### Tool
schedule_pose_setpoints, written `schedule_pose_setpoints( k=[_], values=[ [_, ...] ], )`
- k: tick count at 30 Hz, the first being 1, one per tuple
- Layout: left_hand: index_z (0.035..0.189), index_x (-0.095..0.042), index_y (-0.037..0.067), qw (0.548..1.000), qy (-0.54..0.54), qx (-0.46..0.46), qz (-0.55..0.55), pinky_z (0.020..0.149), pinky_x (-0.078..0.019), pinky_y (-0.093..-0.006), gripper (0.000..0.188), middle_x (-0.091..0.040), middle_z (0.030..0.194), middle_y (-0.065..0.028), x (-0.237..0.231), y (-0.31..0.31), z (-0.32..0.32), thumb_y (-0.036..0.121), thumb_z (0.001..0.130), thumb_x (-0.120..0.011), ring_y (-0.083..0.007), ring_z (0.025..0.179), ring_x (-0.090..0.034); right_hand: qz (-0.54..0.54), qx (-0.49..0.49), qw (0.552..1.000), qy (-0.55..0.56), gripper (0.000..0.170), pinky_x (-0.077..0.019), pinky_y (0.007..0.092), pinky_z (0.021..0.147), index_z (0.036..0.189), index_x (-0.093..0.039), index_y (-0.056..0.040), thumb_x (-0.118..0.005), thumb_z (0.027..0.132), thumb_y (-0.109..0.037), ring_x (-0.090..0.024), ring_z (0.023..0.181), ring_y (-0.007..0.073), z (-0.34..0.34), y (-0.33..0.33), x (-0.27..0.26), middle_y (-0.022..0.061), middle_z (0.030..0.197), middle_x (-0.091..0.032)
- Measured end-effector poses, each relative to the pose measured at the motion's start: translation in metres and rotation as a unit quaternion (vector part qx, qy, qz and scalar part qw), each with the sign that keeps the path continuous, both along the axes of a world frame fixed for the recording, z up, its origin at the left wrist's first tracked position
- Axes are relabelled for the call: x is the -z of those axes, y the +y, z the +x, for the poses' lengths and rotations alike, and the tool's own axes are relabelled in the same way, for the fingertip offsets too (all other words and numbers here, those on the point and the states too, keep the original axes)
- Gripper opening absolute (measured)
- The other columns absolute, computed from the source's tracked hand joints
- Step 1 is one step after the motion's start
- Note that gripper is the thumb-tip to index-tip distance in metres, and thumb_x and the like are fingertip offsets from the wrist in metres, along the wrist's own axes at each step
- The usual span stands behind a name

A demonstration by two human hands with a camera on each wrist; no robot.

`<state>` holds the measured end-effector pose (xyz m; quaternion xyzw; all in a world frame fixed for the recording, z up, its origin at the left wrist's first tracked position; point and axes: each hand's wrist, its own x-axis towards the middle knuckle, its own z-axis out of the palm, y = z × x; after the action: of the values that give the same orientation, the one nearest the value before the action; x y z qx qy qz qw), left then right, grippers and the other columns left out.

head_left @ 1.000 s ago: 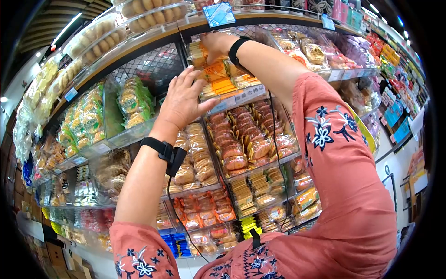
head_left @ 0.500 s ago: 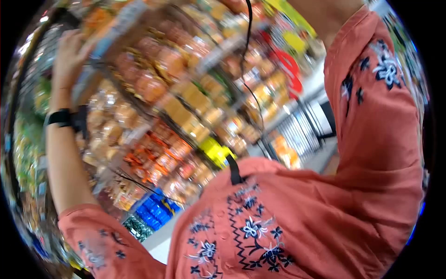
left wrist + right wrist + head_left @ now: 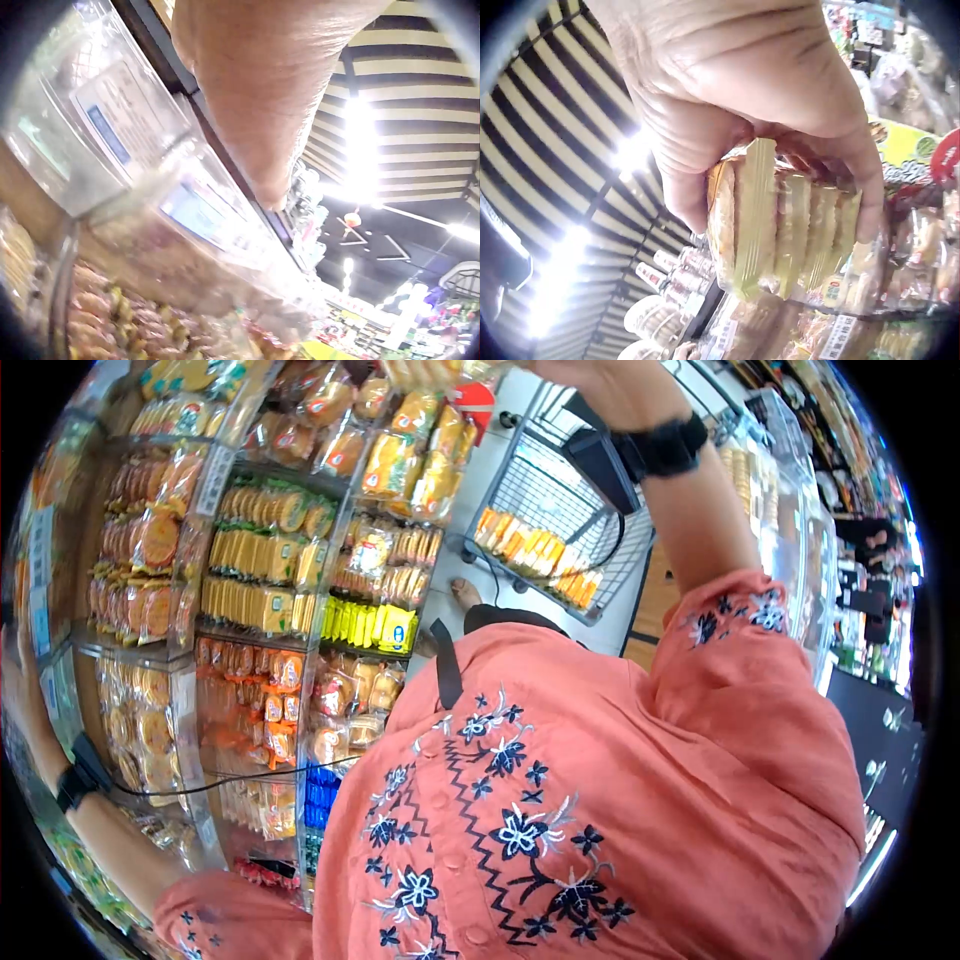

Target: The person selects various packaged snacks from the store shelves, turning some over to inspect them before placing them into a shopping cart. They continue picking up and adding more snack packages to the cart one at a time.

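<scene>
My right hand (image 3: 612, 390) grips several wrapped flat biscuits (image 3: 425, 370) at the top of the head view. In the right wrist view its thumb and fingers (image 3: 742, 75) pinch the row of biscuit packs (image 3: 780, 232) from both sides. My left hand (image 3: 25, 700) reaches to the far left beside the shelf's label strip (image 3: 41, 580), mostly at the picture's dark edge. The left wrist view shows that hand (image 3: 255, 82) stretched over the clear shelf front (image 3: 127, 127), with nothing seen in it; most of its fingers are hidden.
A shopping cart (image 3: 620, 545) holding a row of orange-and-white packs (image 3: 540, 555) stands front right of my body. Shelf compartments hold yellow packs (image 3: 370, 626), orange packs (image 3: 270, 700) and blue packs (image 3: 320, 795). Black cables hang from both wrists.
The head view has swung from the shelf towards the cart. My right hand has come away from the upper compartment holding biscuit packs; my left hand now lies at the view's far left.
</scene>
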<state>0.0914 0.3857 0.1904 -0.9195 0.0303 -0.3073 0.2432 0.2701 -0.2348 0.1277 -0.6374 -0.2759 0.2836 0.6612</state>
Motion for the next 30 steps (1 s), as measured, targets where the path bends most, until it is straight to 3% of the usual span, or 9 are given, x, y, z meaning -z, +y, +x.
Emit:
schedule_pose_setpoints(
  k=[3, 6, 7, 12, 15, 20, 22, 25, 30],
  values=[
    [0.137, -0.055, 0.004, 0.989, 0.067, 0.027, -0.13, 0.109, -0.0414, -0.0433, 0.044, -0.056, 0.14, -0.0127, 0.032, -0.003, 0.026, 0.025, 0.098, -0.057, -0.0321, 0.129, -0.052, 0.116, 0.097, 0.976, 0.156, 0.037, -0.0594, 0.0292, 0.083, 0.126, -0.059, 0.0024, -0.065, 0.097, -0.02, -0.071, 0.096, 0.0179, -0.029, -0.047, 0.036, 0.0108, 0.112, -0.071],
    [0.136, -0.057, -0.002, 0.916, 0.091, 0.113, -0.373, 0.101, -0.0454, -0.0352, 0.043, -0.063, 0.128, -0.0177, 0.074, -0.168, 0.05, 0.026, 0.103, -0.059, -0.0236, 0.118, -0.058, 0.041, 0.217, 0.969, 0.108, 0.059, -0.0586, 0.0324, 0.085, 0.123, -0.062, 0.0011, -0.08, 0.084, -0.039, -0.073, 0.096, 0.0206, -0.064, -0.1, 0.075, 0.0141, 0.115, -0.072],
    [0.136, -0.057, -0.002, 0.893, 0.114, 0.141, -0.413, 0.099, -0.0467, -0.0347, 0.042, -0.065, 0.124, -0.0152, 0.099, -0.203, 0.059, 0.023, 0.102, -0.061, -0.0218, 0.115, -0.059, -0.012, 0.206, 0.976, 0.072, 0.055, -0.059, 0.0311, 0.091, 0.128, -0.058, 0.003, -0.064, 0.097, -0.042, -0.071, 0.109, 0.0195, -0.072, -0.116, 0.094, 0.0138, 0.12, -0.07],
    [0.121, -0.063, 0.0, 0.712, 0.307, 0.265, -0.574, 0.085, -0.0526, -0.0315, 0.03, -0.068, 0.11, -0.011, 0.209, -0.385, 0.079, 0.017, 0.097, -0.067, -0.0186, 0.097, -0.065, -0.051, 0.283, 0.935, 0.208, 0.053, -0.058, 0.0283, 0.082, 0.122, -0.061, 0.0017, -0.071, 0.091, -0.04, -0.067, 0.091, 0.0127, -0.108, -0.13, 0.167, 0.0058, 0.104, -0.069],
    [0.124, -0.061, -0.001, 0.643, 0.397, 0.202, -0.624, 0.087, -0.0543, -0.0328, 0.04, -0.07, 0.111, -0.0156, 0.264, -0.452, 0.083, 0.027, 0.097, -0.067, -0.0223, 0.099, -0.069, -0.077, 0.335, 0.881, 0.324, 0.056, -0.0588, 0.0325, 0.08, 0.124, -0.058, 0.0018, -0.07, 0.091, -0.042, -0.067, 0.094, 0.0152, -0.118, -0.138, 0.22, 0.0081, 0.107, -0.066],
    [0.125, -0.059, -0.004, 0.601, 0.457, 0.18, -0.631, 0.087, -0.0541, -0.0359, 0.045, -0.07, 0.113, -0.0202, 0.329, -0.506, 0.072, 0.03, 0.097, -0.067, -0.0261, 0.101, -0.07, -0.087, 0.397, 0.804, 0.434, 0.049, -0.0572, 0.0365, 0.079, 0.124, -0.061, -0.0058, -0.069, 0.091, -0.04, -0.068, 0.096, 0.0189, -0.109, -0.129, 0.323, 0.0094, 0.113, -0.069],
    [0.125, -0.059, -0.004, 0.594, 0.475, 0.157, -0.631, 0.086, -0.0541, -0.0366, 0.045, -0.07, 0.113, -0.021, 0.339, -0.512, 0.064, 0.029, 0.096, -0.067, -0.0275, 0.101, -0.07, -0.01, 0.43, 0.794, 0.429, 0.062, -0.0555, 0.0394, 0.084, 0.121, -0.062, 0.0029, -0.075, 0.083, -0.044, -0.068, 0.093, 0.027, -0.113, -0.114, 0.326, 0.014, 0.106, -0.07],
    [0.126, -0.058, -0.004, 0.57, 0.484, 0.125, -0.652, 0.086, -0.0545, -0.0368, 0.042, -0.069, 0.114, -0.0212, 0.35, -0.504, 0.053, 0.026, 0.097, -0.067, -0.0271, 0.102, -0.069, -0.156, 0.514, 0.769, 0.346, 0.07, -0.0557, 0.0389, 0.087, 0.111, -0.065, 0.0106, -0.08, 0.074, -0.047, -0.07, 0.095, 0.0317, -0.107, -0.105, 0.439, 0.0194, 0.104, -0.071],
    [0.131, -0.055, -0.002, 0.546, 0.48, 0.021, -0.686, 0.09, -0.0532, -0.0335, 0.04, -0.068, 0.118, -0.0179, 0.299, -0.494, 0.033, 0.022, 0.101, -0.062, -0.022, 0.106, -0.066, -0.337, 0.499, 0.72, 0.345, 0.091, -0.0522, 0.0408, 0.097, 0.117, -0.054, 0.0186, -0.079, 0.067, -0.054, -0.064, 0.111, 0.041, -0.11, -0.098, 0.459, 0.0311, 0.118, -0.064]
  ],
)
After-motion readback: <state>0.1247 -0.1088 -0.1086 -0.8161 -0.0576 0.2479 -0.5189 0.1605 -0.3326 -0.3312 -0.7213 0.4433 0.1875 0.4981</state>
